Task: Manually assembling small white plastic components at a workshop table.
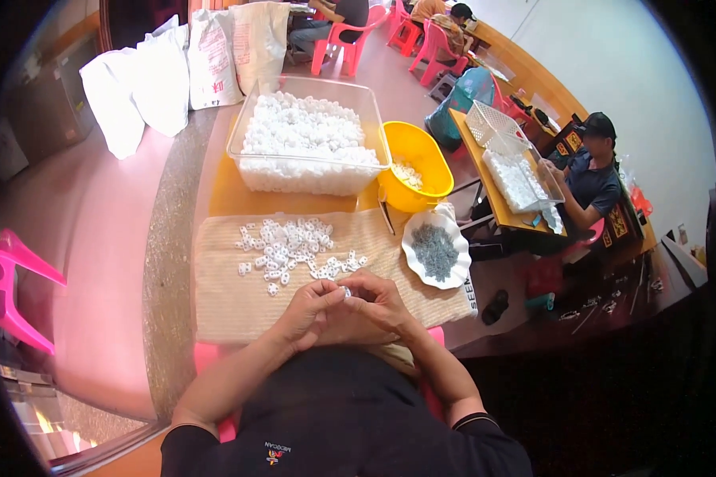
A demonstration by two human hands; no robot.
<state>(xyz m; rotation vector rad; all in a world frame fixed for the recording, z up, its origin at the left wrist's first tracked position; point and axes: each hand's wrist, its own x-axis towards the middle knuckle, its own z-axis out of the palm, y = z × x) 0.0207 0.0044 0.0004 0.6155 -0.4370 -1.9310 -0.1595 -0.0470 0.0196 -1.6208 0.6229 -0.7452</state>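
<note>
My left hand [307, 312] and my right hand [378, 299] meet above the near edge of a tan striped cloth [223, 306]. Their fingertips pinch a small white plastic piece [345, 292] between them, mostly covered by the fingers. Just beyond lies a loose heap of small white plastic pieces with holes [288, 245], some scattered toward my hands. On the right of the cloth sits a white scalloped dish [410, 256] holding many small grey metal parts [435, 251], too fine to tell apart.
Behind the heap stands a clear plastic bin [310, 176] full of white pieces, beside a yellow tub [436, 163]. White sacks [161, 75] stand back left. A pink stool [12, 278] is at far left. A person in a cap [597, 179] works at a side table on the right.
</note>
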